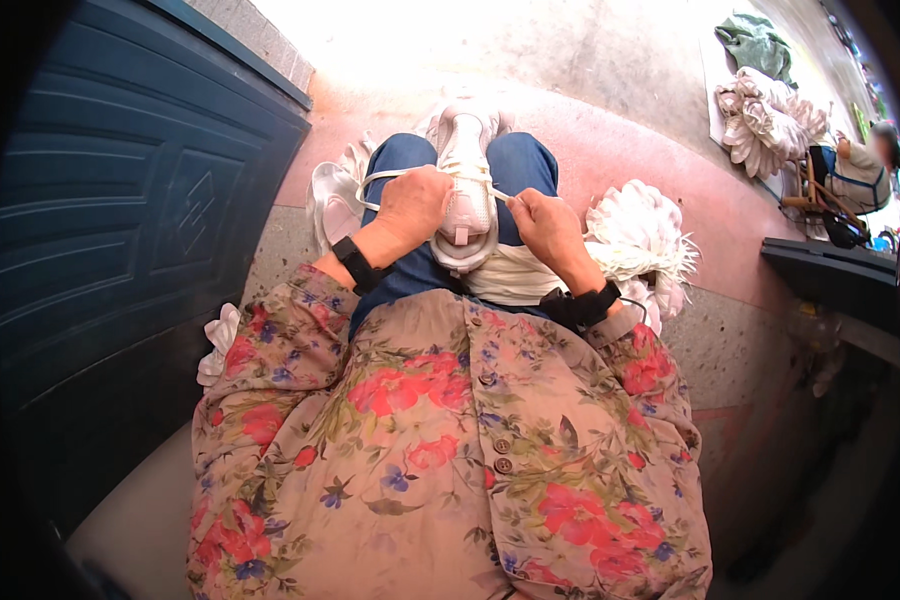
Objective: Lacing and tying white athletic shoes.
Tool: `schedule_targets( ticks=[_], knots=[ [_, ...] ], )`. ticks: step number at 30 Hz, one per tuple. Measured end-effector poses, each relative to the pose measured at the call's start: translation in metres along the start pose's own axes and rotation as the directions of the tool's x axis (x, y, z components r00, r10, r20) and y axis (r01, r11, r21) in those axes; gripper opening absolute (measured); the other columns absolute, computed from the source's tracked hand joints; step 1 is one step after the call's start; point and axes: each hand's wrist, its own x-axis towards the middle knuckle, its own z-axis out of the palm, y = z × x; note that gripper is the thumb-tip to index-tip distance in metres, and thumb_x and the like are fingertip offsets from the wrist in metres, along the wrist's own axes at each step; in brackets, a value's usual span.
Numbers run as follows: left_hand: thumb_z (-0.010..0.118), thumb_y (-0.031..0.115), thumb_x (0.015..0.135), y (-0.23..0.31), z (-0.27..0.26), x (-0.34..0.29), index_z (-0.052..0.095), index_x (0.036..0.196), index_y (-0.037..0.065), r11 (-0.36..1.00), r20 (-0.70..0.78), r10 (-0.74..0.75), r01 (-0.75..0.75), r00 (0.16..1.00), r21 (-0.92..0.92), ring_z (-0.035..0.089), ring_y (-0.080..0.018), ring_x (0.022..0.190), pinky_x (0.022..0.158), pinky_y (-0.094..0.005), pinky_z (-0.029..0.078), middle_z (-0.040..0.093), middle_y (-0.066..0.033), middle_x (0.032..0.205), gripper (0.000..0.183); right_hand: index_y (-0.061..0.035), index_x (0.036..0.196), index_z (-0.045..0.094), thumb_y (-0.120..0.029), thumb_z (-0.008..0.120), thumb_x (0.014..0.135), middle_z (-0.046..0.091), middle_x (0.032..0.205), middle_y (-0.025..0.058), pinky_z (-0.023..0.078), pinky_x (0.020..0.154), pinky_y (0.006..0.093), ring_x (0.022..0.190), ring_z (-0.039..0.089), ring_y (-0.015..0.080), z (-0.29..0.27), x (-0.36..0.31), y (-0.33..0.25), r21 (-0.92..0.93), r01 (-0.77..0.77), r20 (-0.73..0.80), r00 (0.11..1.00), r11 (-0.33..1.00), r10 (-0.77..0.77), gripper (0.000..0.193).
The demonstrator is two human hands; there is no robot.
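Observation:
A white sneaker (467,205) rests between my knees, its heel toward me and its toe pointing away. My left hand (413,205), closed, grips a white shoelace (378,177) that loops out beyond its knuckles. Across the sneaker's opening, my right hand (552,232) pinches the lace on the other side, with a short length of it showing between fingers and shoe. A hank of white laces (518,276) lies over my lap, beneath the sneaker and my right wrist. The lacing at the tongue is too small and bright to make out.
A dark blue panelled door (140,200) stands close on my left. Beside my left knee are white shoes (332,210); a white bundle with fringed ends (638,235) sits by my right. Farther right are a pale pile (765,120), green cloth (755,45) and a seated person (855,175).

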Motion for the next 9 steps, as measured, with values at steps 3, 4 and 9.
schedule_targets(
  ticks=[3,4,9],
  knots=[
    [0.051,0.012,0.075,0.001,0.003,-0.002,0.059,0.072,0.006,0.993,-0.063,0.018,-0.010,0.998,0.115,0.058,-0.0306,0.069,0.060,-0.0394,0.048,0.056,-0.0137,0.072,0.010,-0.0036,0.079,0.056,-0.025,0.048,0.084,0.057,0.065,0.0188,0.043,0.057,0.0448,0.065,0.056,0.0366,0.001,0.000,0.001,-0.033,-0.016,0.027,0.999,0.999,0.017,0.023],
    [0.051,0.012,0.075,0.001,0.003,-0.002,0.059,0.072,0.006,0.993,-0.063,0.020,-0.012,0.998,0.115,0.058,-0.0306,0.069,0.060,-0.0394,0.048,0.056,-0.0137,0.072,0.010,-0.0045,0.083,0.056,-0.024,0.050,0.083,0.058,0.066,0.0184,0.043,0.058,0.0443,0.065,0.057,0.0358,0.004,-0.001,0.002,0.008,-0.014,-0.035,0.999,1.000,0.014,0.021],
    [0.054,0.017,0.071,-0.001,0.006,0.005,0.058,0.071,0.006,0.994,0.077,-0.106,0.103,0.991,0.048,0.060,-0.0310,0.070,0.060,-0.0409,0.048,0.060,-0.0139,0.077,0.012,-0.0070,0.097,0.054,-0.023,0.056,0.080,0.059,0.071,0.0174,0.044,0.060,0.0419,0.067,0.059,0.0329,-0.001,0.000,-0.021,0.247,0.022,-0.148,0.989,0.969,0.015,0.023]
  ],
)
